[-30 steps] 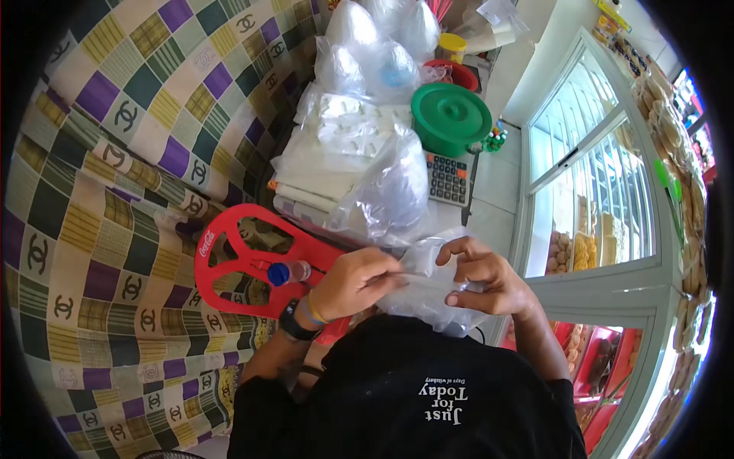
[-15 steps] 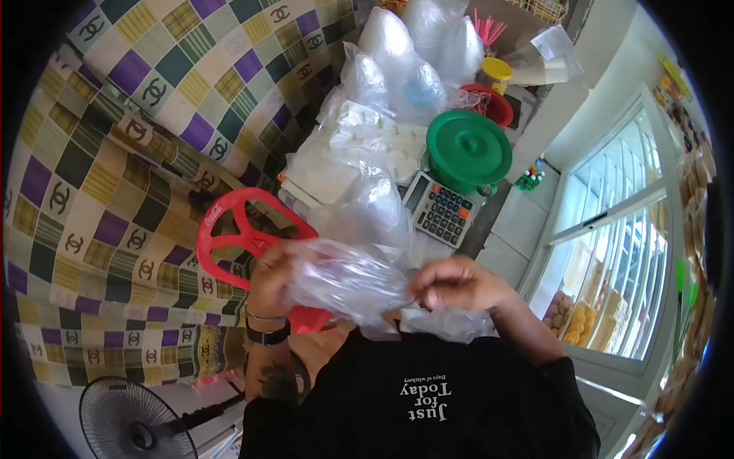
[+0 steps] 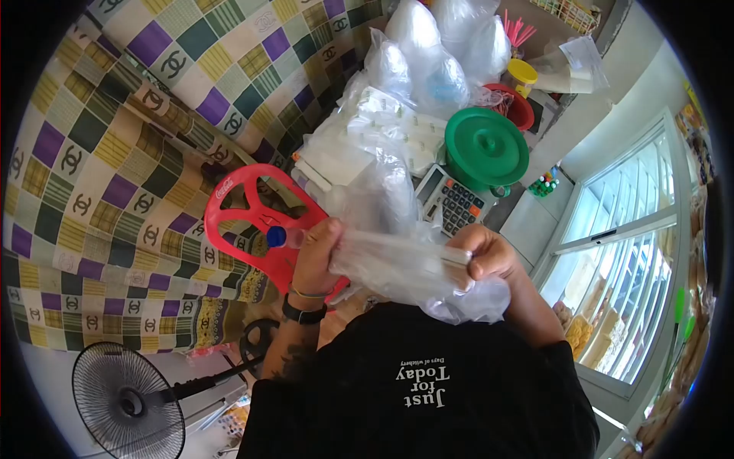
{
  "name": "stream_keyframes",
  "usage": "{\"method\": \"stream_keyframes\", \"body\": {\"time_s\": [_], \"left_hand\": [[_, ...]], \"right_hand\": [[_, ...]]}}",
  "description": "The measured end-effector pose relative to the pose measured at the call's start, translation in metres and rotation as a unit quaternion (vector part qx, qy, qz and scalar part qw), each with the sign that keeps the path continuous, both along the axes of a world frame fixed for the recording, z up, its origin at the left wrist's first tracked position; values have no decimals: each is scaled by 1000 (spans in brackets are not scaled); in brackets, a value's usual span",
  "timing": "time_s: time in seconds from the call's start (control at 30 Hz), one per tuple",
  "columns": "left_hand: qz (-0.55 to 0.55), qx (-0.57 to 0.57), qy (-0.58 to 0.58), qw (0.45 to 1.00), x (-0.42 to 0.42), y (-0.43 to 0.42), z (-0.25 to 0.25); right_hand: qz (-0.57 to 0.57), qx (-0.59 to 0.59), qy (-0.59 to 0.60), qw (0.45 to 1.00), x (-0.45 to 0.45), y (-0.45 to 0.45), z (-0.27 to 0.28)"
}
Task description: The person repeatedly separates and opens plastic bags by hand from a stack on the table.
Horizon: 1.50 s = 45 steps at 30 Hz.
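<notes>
A clear plastic bag (image 3: 397, 264) is stretched between my two hands in front of my chest. My left hand (image 3: 317, 256), with a dark watch on its wrist, is closed around the bag's left end. Beside it shows a blue cap (image 3: 276, 236) on a clear neck, over the red chair; whether the hand grips this too, I cannot tell. My right hand (image 3: 487, 254) pinches the bag's other side between thumb and fingers. Crumpled plastic (image 3: 474, 301) hangs below the right hand, against the black shirt.
Beyond my hands are stacked plastic packs (image 3: 390, 122), a calculator (image 3: 453, 200) and a green lidded bucket (image 3: 487, 149). Tall wrapped bundles (image 3: 417, 34) stand behind. A red chair (image 3: 264, 206) and patterned curtain (image 3: 153, 191) are at left, a fan (image 3: 130, 402) lower left, a barred window (image 3: 623, 268) right.
Both hands have shifted right in view, and the bag is pulled out flatter between them. The blue cap beside my left hand has come into sight. The camera view has shifted slightly.
</notes>
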<state>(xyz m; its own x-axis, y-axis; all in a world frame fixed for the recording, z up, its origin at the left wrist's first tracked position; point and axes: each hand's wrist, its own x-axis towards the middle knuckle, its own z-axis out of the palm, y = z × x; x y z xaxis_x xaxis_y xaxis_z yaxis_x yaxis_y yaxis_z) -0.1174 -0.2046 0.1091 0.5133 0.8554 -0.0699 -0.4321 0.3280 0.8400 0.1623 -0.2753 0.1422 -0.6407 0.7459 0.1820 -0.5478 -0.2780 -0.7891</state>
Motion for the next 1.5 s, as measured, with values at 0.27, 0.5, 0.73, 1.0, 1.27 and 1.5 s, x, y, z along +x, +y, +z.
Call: {"method": "stream_keyframes", "body": {"time_s": [0.27,0.5,0.73,1.0,1.27,1.5], "left_hand": [[118,-162,-298,933,17,5,24],[4,-120,-133,984,8,99,11],[121,62,269,954,3,105,-203],[181,79,404,893,26,84,-214],[184,155,239,941,-17,19,-56],[-30,494,156,855,65,-12,60]], "right_hand": [[-131,-37,233,963,-5,-1,-42],[-247,-80,93,961,1,49,-16],[-274,-200,-247,908,-11,56,-166],[-396,-371,-150,827,6,65,-207],[-622,-162,-312,699,19,-3,-65],[-464,-197,-125,855,-24,-31,28]]}}
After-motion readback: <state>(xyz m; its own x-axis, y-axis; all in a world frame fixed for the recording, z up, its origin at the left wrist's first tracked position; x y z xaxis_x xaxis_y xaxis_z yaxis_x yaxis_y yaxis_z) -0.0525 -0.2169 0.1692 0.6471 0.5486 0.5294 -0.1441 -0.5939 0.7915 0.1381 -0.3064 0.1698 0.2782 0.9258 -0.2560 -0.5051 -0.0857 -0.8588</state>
